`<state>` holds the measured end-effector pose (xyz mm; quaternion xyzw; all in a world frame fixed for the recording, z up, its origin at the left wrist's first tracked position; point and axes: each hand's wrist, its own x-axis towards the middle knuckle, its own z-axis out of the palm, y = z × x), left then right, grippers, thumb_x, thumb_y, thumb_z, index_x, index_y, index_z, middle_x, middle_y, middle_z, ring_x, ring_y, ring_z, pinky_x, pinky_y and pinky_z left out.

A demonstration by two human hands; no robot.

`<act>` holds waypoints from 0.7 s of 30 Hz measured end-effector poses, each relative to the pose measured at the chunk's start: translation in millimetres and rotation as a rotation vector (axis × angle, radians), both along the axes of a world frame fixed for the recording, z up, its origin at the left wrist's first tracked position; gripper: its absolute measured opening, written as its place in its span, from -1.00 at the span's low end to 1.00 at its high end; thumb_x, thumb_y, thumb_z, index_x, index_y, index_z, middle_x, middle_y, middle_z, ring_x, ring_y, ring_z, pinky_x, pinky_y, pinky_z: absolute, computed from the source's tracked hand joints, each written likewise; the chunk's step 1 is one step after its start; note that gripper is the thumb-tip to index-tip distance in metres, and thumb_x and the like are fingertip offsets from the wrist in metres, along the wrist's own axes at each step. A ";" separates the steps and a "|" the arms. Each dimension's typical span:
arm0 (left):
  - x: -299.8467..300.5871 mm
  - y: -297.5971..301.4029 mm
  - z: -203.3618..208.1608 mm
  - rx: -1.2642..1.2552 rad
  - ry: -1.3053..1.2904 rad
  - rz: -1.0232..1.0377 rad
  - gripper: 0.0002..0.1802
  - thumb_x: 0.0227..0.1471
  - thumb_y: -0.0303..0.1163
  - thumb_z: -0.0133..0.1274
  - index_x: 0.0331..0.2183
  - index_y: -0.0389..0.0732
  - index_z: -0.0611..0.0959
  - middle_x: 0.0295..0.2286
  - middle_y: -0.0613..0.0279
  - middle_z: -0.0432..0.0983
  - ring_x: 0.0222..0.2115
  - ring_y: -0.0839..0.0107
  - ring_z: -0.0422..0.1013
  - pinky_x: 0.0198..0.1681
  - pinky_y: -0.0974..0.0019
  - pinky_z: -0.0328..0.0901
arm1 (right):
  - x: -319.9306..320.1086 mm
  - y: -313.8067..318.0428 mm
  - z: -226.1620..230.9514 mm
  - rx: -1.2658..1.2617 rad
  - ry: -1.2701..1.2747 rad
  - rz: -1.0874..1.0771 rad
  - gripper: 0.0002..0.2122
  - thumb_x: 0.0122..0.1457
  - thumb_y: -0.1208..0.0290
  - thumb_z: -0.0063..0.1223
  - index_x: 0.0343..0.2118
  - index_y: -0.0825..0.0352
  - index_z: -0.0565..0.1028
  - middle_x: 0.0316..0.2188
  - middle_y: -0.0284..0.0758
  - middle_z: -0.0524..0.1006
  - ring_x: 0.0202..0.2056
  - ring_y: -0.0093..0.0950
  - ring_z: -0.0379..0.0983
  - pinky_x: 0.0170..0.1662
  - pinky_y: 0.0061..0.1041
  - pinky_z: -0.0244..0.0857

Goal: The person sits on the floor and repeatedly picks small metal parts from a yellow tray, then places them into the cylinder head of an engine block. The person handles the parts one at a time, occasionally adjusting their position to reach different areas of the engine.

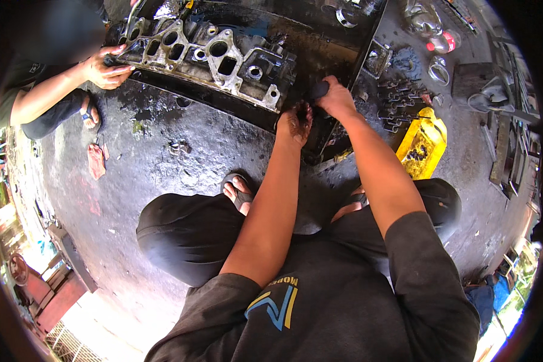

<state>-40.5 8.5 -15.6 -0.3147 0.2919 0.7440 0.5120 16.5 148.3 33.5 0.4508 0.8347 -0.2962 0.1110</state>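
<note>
Gripping a dark lump (320, 90), your right hand (338, 100) is over the tray (327, 51), likely so drips land there; your left hand (295, 123) curls beside the cylinder head (204, 65), contents unclear.

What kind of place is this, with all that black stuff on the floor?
Probably an engine repair workshop: there's a big metal engine part, a dark, oily tray and a floor with dark stains.

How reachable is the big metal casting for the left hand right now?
Probably yes: the left hand is close to the right end of the metal casting, with nothing visible between; the co-worker's hand is at the left end.
</note>
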 end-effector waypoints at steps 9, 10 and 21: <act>17.0 32.8 7.8 0.101 0.133 0.080 -0.60 0.15 -0.03 -0.18 -0.08 0.01 0.51 -0.19 0.31 0.50 -0.22 0.37 0.48 -0.21 0.22 0.42 | -7.2 -13.4 54.9 -0.320 0.509 -0.104 -0.53 -0.29 0.44 0.19 -0.19 0.43 0.46 -0.41 -0.17 0.56 -0.35 -0.37 0.49 -0.19 -0.49 0.32; 17.0 31.8 6.3 -0.005 0.115 -0.007 -0.58 0.17 -0.04 -0.20 -0.05 -0.04 0.49 -0.17 0.27 0.49 -0.20 0.37 0.47 -0.18 0.22 0.42 | -12.2 -20.5 54.1 -0.190 0.479 -0.124 -0.55 -0.27 0.51 0.15 -0.18 0.41 0.47 -0.41 -0.19 0.56 -0.35 -0.40 0.49 -0.19 -0.51 0.31; 12.8 26.8 3.9 0.266 -0.072 0.120 -0.58 0.14 -0.02 -0.15 -0.13 -0.08 0.55 -0.27 0.24 0.56 -0.31 0.31 0.53 -0.17 0.20 0.42 | -17.6 -44.2 52.7 -0.554 0.690 -0.353 -0.75 -0.15 0.52 0.08 -0.34 0.48 0.48 -0.47 -0.33 0.52 -0.44 -0.50 0.42 -0.28 -0.53 0.29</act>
